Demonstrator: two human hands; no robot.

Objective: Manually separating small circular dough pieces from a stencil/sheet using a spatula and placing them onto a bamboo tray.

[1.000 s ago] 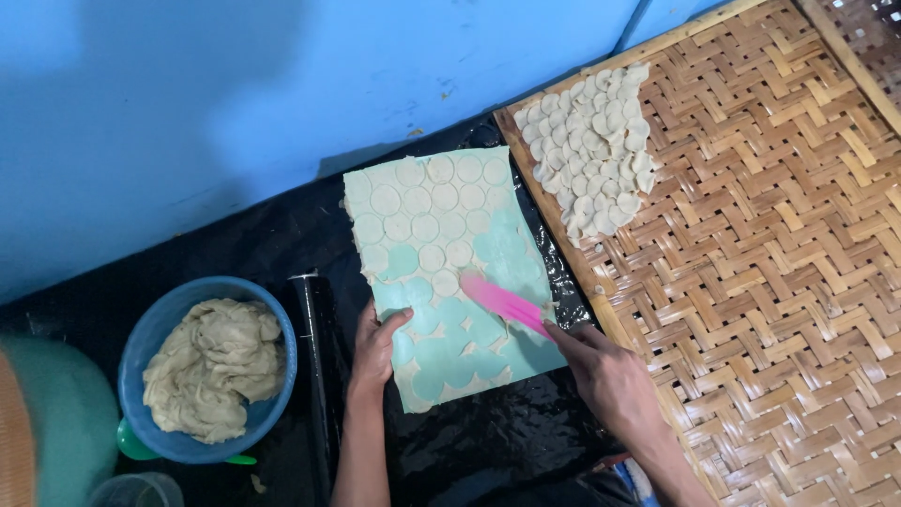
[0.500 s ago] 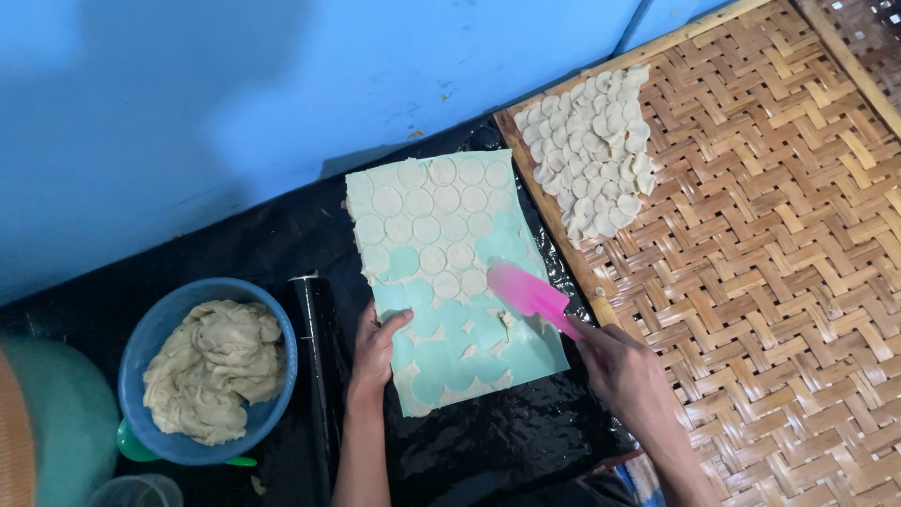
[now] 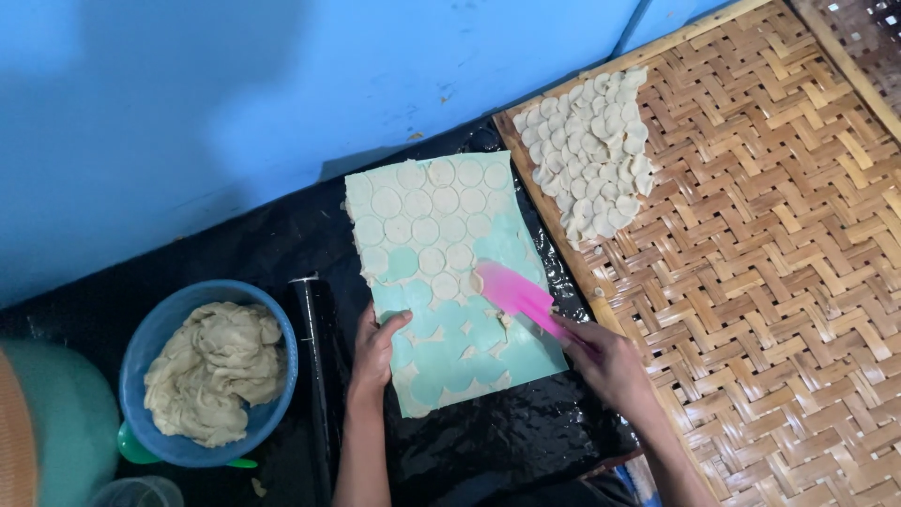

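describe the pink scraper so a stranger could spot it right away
Start at the pale green mat on the black sheet beside the woven bamboo tray. Near its right edge, the right hand holds the pink scraper, the only bright pink thing among pale dough rounds.

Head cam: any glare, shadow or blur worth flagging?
Head view: wet glints on the black plastic sheet; broad soft shadow across the blue wall; top right of the woven bamboo tray falls dark; right hand and pink plastic scraper slightly soft; round dough discs sharp.
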